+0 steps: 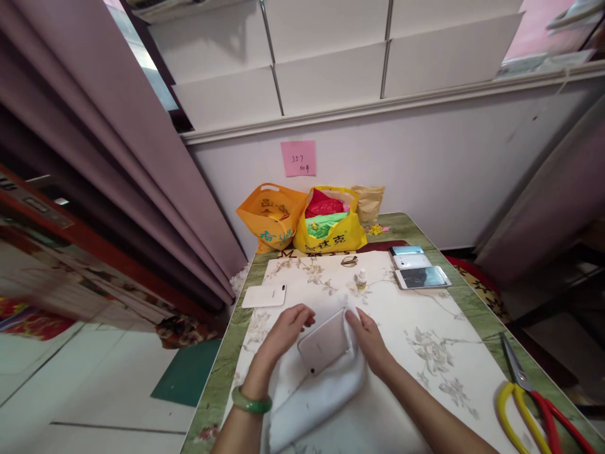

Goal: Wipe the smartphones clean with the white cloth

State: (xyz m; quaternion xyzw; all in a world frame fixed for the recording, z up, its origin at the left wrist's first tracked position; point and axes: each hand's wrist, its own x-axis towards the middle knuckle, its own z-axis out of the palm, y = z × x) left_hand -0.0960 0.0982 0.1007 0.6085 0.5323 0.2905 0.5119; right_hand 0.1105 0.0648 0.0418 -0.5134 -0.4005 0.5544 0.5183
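A light-coloured smartphone [324,343] lies tilted, back side up, on a translucent white wrapping sheet [321,403] that looks like packing foam. My right hand [371,337] grips the sheet at the phone's upper right corner, its thumb by the phone's edge. To the left of the phone, my left hand [288,328] hovers with loosely bent fingers and nothing visible in it. A green bangle [252,401] circles my left wrist. Beyond that hand, another white phone [265,296] rests face down near the table's left edge.
Several phones [424,277] lie at the back right. A small white bottle [362,279] and glasses [350,260] sit mid-table. Behind them stand an orange bag [271,217], a filled yellow bag [331,236] and a brown pouch [369,203]. Scissors [520,378] and a red-handled tool [551,416] lie right.
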